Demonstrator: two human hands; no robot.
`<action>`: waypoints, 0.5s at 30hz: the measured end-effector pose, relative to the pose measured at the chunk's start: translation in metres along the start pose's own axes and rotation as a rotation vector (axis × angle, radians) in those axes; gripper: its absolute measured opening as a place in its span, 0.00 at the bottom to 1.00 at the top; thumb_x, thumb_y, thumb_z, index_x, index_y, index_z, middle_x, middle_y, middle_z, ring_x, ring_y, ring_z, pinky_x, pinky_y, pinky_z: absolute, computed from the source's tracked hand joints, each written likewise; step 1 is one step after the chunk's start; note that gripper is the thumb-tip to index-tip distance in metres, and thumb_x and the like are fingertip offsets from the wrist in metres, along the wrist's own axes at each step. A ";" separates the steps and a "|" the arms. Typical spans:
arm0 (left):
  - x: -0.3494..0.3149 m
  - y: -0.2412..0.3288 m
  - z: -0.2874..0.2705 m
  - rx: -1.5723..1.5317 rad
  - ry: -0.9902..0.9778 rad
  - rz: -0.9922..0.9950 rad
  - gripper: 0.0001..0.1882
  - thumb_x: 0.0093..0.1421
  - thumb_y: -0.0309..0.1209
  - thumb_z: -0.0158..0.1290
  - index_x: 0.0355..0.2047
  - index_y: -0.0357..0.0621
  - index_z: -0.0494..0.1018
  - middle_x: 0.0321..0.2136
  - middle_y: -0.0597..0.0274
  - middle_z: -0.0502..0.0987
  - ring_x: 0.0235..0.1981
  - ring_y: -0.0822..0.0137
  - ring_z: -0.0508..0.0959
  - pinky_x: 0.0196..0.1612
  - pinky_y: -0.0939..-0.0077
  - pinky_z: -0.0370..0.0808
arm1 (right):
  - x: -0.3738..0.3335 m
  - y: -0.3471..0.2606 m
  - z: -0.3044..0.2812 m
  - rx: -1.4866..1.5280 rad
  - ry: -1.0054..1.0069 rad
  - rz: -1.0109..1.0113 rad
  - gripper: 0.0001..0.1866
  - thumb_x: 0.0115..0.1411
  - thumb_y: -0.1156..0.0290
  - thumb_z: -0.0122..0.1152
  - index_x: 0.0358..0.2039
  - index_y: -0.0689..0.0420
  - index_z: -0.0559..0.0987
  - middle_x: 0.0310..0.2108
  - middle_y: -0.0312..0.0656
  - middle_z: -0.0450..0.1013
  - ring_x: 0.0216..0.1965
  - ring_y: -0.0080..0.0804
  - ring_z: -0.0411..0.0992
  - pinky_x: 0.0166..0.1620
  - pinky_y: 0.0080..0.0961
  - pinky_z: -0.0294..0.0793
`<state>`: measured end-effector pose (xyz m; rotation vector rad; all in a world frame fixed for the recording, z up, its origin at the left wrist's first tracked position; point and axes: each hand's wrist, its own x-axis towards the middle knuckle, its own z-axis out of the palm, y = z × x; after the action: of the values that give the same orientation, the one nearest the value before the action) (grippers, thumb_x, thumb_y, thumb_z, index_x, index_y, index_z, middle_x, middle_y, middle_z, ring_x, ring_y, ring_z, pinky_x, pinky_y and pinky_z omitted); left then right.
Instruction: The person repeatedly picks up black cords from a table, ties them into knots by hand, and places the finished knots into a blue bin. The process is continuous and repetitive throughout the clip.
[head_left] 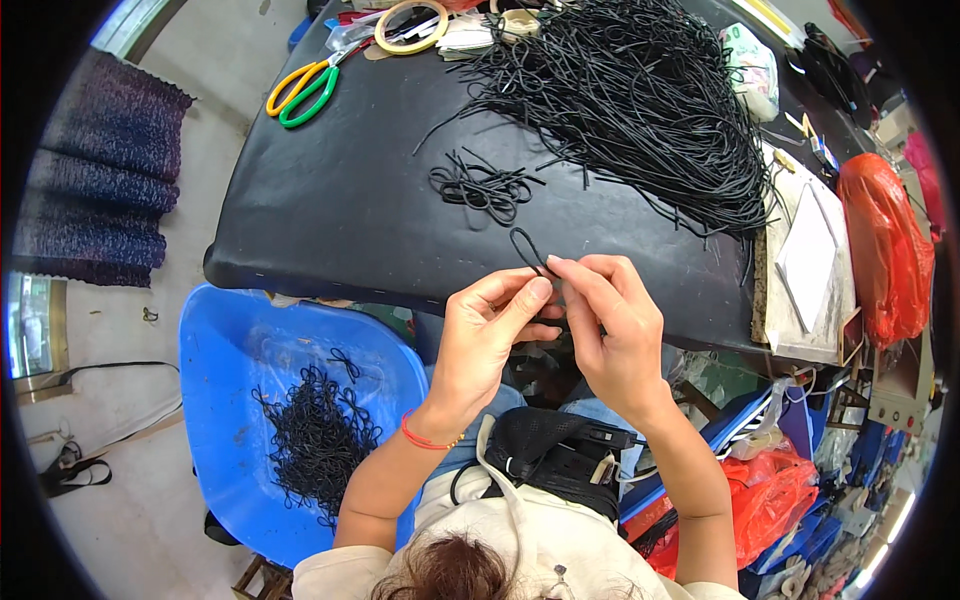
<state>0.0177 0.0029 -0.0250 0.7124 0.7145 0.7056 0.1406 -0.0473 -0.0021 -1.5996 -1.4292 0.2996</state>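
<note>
1. The left hand (485, 325) and the right hand (620, 325) are together above the near edge of the worktop (330, 180), fingertips almost meeting; each pinches the same thin black cord (523, 245) between thumb and fingers.
2. This cord is smooth, round and flexible; a narrow teardrop loop of it stands up beyond the left fingertips, leaning to the left. Its lower part is mostly hidden by the fingers.
3. The worktop is covered in dark, slightly shiny sheeting, stretched smooth, with a rounded left corner.
4. Just beyond the hands, slightly left, lies a small bundle of folded cords (485, 187), its bends and loose ends overlapping.
5. Farther off and to the right spreads a large heap of long cords (640, 110), black, limp and tangled, fanning toward the near side.
6. At the far left lie scissors (305, 92) with one yellow and one green curved handle, beside a flat, pale yellow ring (412, 48).
7. On the near left, below the worktop, a blue plastic tub (222, 400) with rounded corners and a scuffed inside holds a matted pile of small black loops (318, 435).
8. On the right, a crinkled, glossy red plastic bag (885, 250) bulges beside a flat, stained board (780, 300).
</note>
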 end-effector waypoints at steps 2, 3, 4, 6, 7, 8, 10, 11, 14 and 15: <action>-0.001 0.001 -0.002 -0.036 0.005 -0.018 0.10 0.58 0.28 0.51 0.38 0.37 0.72 0.31 0.62 0.75 0.32 0.74 0.76 0.30 0.83 0.76 | 0.000 0.000 -0.001 0.008 -0.044 -0.040 0.10 0.49 0.85 0.54 0.34 0.61 0.75 0.28 0.43 0.71 0.28 0.31 0.72 0.30 0.24 0.72; -0.001 0.002 -0.002 -0.047 -0.010 -0.025 0.10 0.57 0.28 0.51 0.38 0.37 0.72 0.30 0.62 0.75 0.32 0.74 0.76 0.30 0.83 0.76 | 0.000 0.001 -0.001 0.017 -0.048 -0.048 0.11 0.49 0.84 0.55 0.35 0.60 0.75 0.28 0.43 0.72 0.28 0.31 0.72 0.30 0.24 0.72; -0.001 0.002 -0.002 -0.058 -0.025 -0.033 0.10 0.57 0.28 0.51 0.38 0.37 0.73 0.30 0.63 0.75 0.32 0.75 0.75 0.31 0.83 0.76 | -0.001 0.002 0.000 0.027 -0.052 -0.057 0.12 0.49 0.84 0.55 0.36 0.60 0.75 0.29 0.44 0.72 0.28 0.31 0.72 0.29 0.24 0.72; -0.001 -0.001 -0.004 -0.020 -0.003 0.017 0.09 0.59 0.28 0.48 0.38 0.38 0.72 0.30 0.63 0.75 0.31 0.75 0.75 0.34 0.82 0.75 | -0.002 0.001 0.002 0.108 -0.051 0.013 0.13 0.49 0.83 0.56 0.37 0.60 0.75 0.29 0.44 0.73 0.27 0.32 0.72 0.29 0.24 0.72; -0.001 -0.002 -0.004 0.000 0.010 0.042 0.08 0.60 0.28 0.47 0.37 0.39 0.72 0.30 0.64 0.75 0.31 0.76 0.75 0.35 0.82 0.75 | -0.002 -0.002 0.003 0.179 -0.045 0.092 0.13 0.48 0.83 0.57 0.37 0.60 0.75 0.29 0.43 0.73 0.27 0.32 0.72 0.29 0.24 0.72; -0.001 0.000 -0.002 -0.144 0.030 0.043 0.08 0.60 0.28 0.47 0.37 0.39 0.72 0.30 0.64 0.75 0.30 0.76 0.75 0.36 0.81 0.75 | -0.003 -0.004 0.004 0.249 -0.040 0.171 0.13 0.48 0.82 0.58 0.36 0.60 0.75 0.29 0.43 0.73 0.26 0.33 0.72 0.29 0.23 0.72; 0.001 0.009 0.006 -0.431 0.071 0.049 0.08 0.60 0.28 0.46 0.37 0.39 0.71 0.31 0.64 0.74 0.29 0.77 0.74 0.38 0.80 0.74 | -0.004 0.006 -0.005 0.025 -0.051 0.012 0.11 0.47 0.81 0.60 0.34 0.60 0.75 0.28 0.43 0.73 0.25 0.34 0.72 0.28 0.23 0.72; 0.003 0.009 0.001 -0.421 0.028 0.035 0.08 0.60 0.28 0.46 0.37 0.40 0.71 0.32 0.63 0.74 0.28 0.77 0.74 0.38 0.80 0.74 | -0.005 0.011 -0.011 -0.087 -0.057 -0.068 0.11 0.46 0.81 0.61 0.33 0.61 0.75 0.28 0.43 0.73 0.25 0.35 0.72 0.28 0.23 0.72; 0.003 0.006 -0.016 -0.261 -0.057 -0.028 0.08 0.60 0.28 0.47 0.38 0.39 0.72 0.31 0.64 0.74 0.29 0.78 0.73 0.37 0.80 0.74 | -0.005 0.011 -0.017 -0.154 -0.021 -0.125 0.10 0.45 0.81 0.61 0.31 0.61 0.75 0.26 0.43 0.70 0.25 0.35 0.71 0.27 0.25 0.71; 0.001 0.006 -0.015 -0.197 -0.062 -0.076 0.09 0.60 0.28 0.47 0.38 0.39 0.72 0.31 0.65 0.74 0.28 0.78 0.73 0.37 0.80 0.74 | -0.003 0.011 -0.018 -0.187 -0.010 -0.155 0.10 0.45 0.82 0.61 0.31 0.61 0.75 0.25 0.42 0.70 0.25 0.35 0.70 0.27 0.25 0.70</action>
<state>0.0050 0.0121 -0.0289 0.5223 0.6027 0.6709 0.1599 -0.0576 -0.0022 -1.6254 -1.6176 0.0851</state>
